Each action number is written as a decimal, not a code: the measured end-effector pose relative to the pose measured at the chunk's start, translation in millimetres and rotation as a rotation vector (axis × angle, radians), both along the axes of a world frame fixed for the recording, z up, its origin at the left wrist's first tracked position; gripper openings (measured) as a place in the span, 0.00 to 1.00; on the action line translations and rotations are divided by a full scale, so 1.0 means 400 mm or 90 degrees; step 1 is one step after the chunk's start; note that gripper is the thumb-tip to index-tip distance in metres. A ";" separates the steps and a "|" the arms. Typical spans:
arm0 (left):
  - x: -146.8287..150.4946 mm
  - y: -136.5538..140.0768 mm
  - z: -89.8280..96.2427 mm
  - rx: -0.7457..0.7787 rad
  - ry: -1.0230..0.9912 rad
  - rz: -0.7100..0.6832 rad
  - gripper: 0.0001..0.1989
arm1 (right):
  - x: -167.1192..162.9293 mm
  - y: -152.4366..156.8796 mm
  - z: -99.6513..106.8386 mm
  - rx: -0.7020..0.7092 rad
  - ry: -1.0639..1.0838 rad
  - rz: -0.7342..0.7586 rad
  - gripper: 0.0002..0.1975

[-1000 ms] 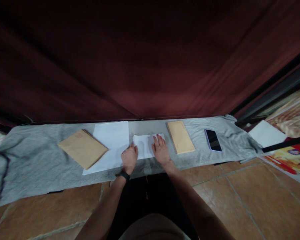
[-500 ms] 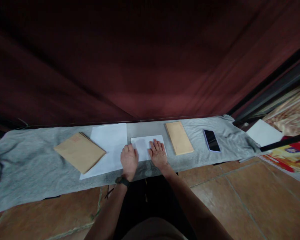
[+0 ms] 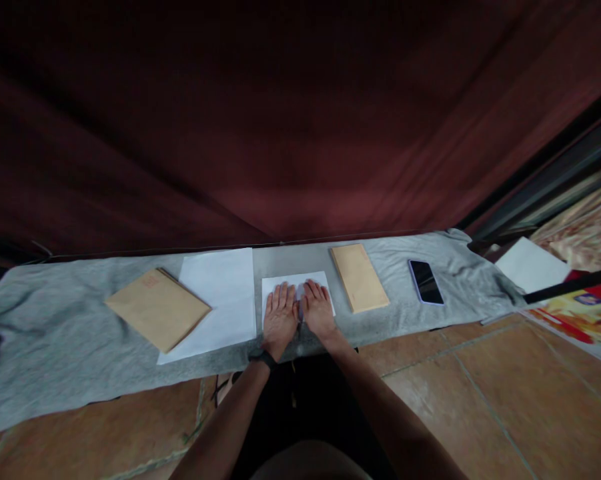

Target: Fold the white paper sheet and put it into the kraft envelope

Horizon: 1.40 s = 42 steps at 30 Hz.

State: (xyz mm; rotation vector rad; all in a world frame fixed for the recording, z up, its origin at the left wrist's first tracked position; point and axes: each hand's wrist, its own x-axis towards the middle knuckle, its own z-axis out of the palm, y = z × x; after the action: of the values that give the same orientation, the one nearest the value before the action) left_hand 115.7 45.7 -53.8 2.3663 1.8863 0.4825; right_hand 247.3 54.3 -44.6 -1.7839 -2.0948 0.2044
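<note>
A white sheet of paper (image 3: 269, 285), smaller than the sheets on its left, lies flat in front of me on the grey cloth. On its left half rests my left hand (image 3: 281, 317), palm down with fingers stretched out. My right hand (image 3: 319, 309) lies flat on the right half, fingers extended, thumb close to the left thumb. Both palms cover much of the paper; whether it is folded I cannot tell. Just right of it is a stack of brown envelopes (image 3: 360, 277). Larger white paper (image 3: 220, 280) lies on the left, partly under more brown envelopes (image 3: 157, 308).
A phone (image 3: 426, 282) with a dark screen lies at the right on the grey cloth (image 3: 55, 320). Dark red fabric (image 3: 300, 167) rises behind the narrow surface. At far right are a white card-like piece (image 3: 533, 265), a colourful printed box (image 3: 587, 313) and a dark bar. Below is tiled floor.
My left hand has moved right from the paper's left edge onto the paper, and its curled fingers have spread flat. My right hand stays pressed on the paper, almost unmoved.
</note>
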 end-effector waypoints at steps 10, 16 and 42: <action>-0.002 0.001 -0.001 -0.022 0.062 -0.011 0.29 | -0.048 0.056 -0.020 0.016 -0.013 0.067 0.23; 0.003 0.020 -0.009 0.012 0.030 0.087 0.28 | 0.022 0.060 -0.048 0.049 -0.054 0.022 0.26; -0.003 0.034 -0.018 0.015 0.079 -0.017 0.27 | -0.028 0.067 -0.045 0.040 -0.020 0.017 0.24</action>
State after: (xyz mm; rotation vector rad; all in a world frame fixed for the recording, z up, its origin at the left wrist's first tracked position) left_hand 114.6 59.3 -61.0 2.4880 1.9063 0.3654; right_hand 236.2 81.1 -62.6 -1.7342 -2.1239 0.1157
